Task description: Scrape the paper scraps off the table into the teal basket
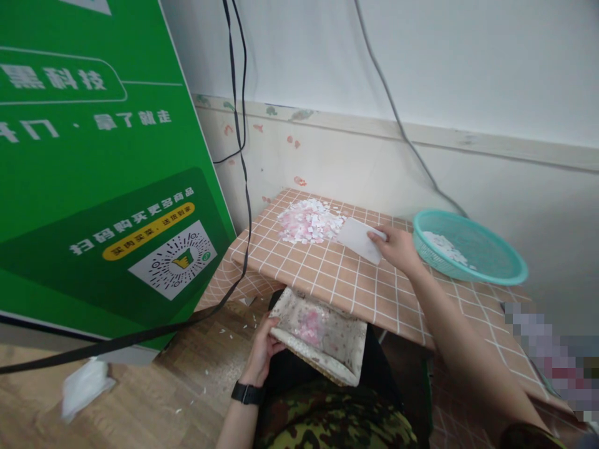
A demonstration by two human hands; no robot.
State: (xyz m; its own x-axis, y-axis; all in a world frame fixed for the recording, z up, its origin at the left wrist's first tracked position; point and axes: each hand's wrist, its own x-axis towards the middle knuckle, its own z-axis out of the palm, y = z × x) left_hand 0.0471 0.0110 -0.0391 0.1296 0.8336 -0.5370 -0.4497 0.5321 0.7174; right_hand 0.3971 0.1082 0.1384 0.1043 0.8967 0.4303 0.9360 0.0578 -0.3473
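My left hand [267, 346] grips the near left edge of a fabric-lined basket [344, 368], held tilted just below the table's front edge. Inside the basket lie some small pink and white pieces [310, 327]. Over the tabletop, my right hand [395, 248] pinches a flat white card [360, 239] by its right side. The card's far left edge meets a heap of small white and pink paper pieces [311, 221] on the checked cloth. A turquoise plastic basket [496, 249], with white pieces in it, stands just right of my right hand.
A brown checked cloth [304, 268] covers the table, which stands against the wall. At the left is a large green cabinet [93, 168]; a black cable [246, 206] hangs before it. White scraps and a plastic bag [87, 386] lie on the wooden floor.
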